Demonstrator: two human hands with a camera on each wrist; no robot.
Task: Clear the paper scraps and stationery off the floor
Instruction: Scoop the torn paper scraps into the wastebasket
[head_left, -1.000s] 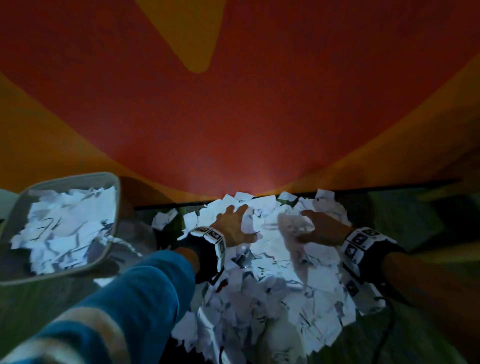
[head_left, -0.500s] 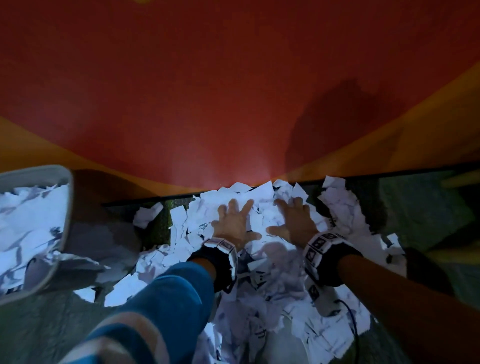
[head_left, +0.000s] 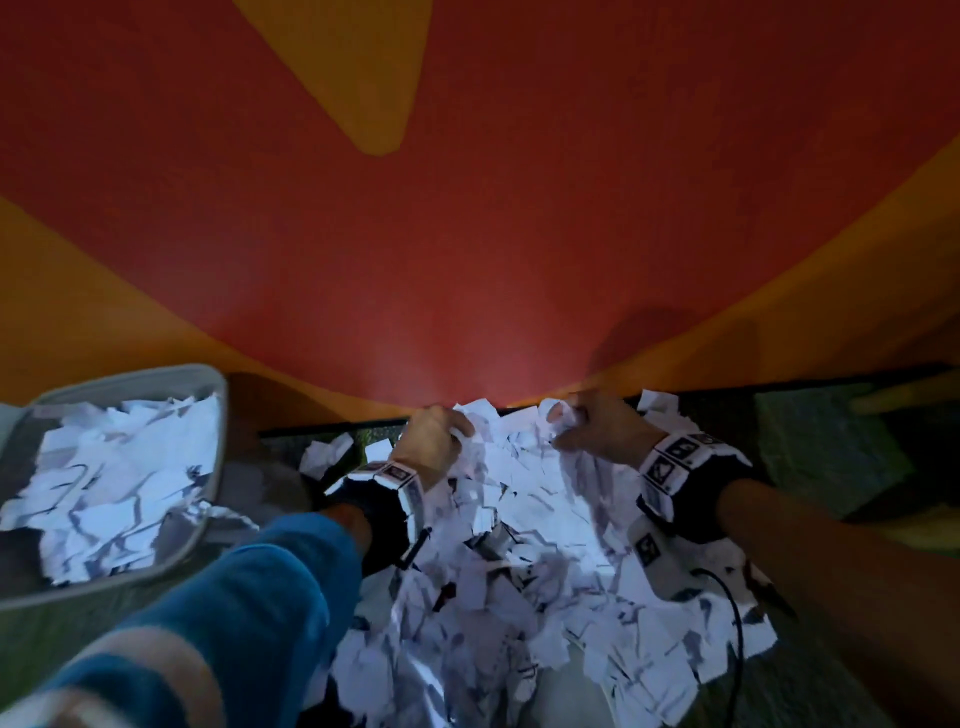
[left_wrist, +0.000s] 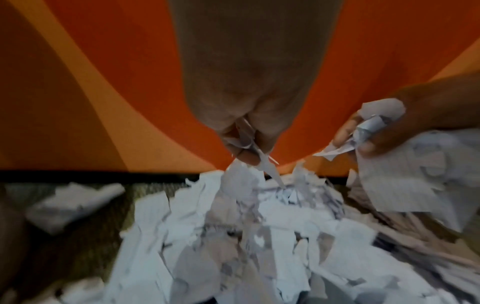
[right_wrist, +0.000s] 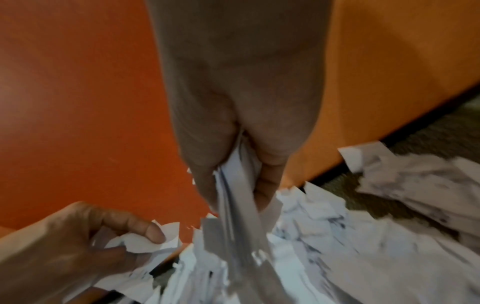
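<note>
A big heap of torn white paper scraps (head_left: 524, 545) lies on the dark carpet against the wall. My left hand (head_left: 434, 441) is at the heap's far left edge, fingers curled round a bunch of scraps (left_wrist: 246, 142). My right hand (head_left: 592, 426) is at the far right edge and grips a thicker bunch of scraps (right_wrist: 236, 185). In the left wrist view the right hand (left_wrist: 389, 127) shows at the right, paper between its fingers. In the right wrist view the left hand (right_wrist: 109, 230) pinches scraps at the lower left.
A grey bin (head_left: 208, 395) part-filled with paper scraps (head_left: 114, 478) stands at the left on the carpet. A red and orange wall (head_left: 467, 234) rises right behind the heap. A loose scrap (head_left: 330, 452) lies between bin and heap. My blue sleeve (head_left: 234, 613) covers the lower left.
Half a second ago both hands lay flat and spread on the heap. Now their fingers have curled and each holds a bunch of scraps at the heap's far edge.
</note>
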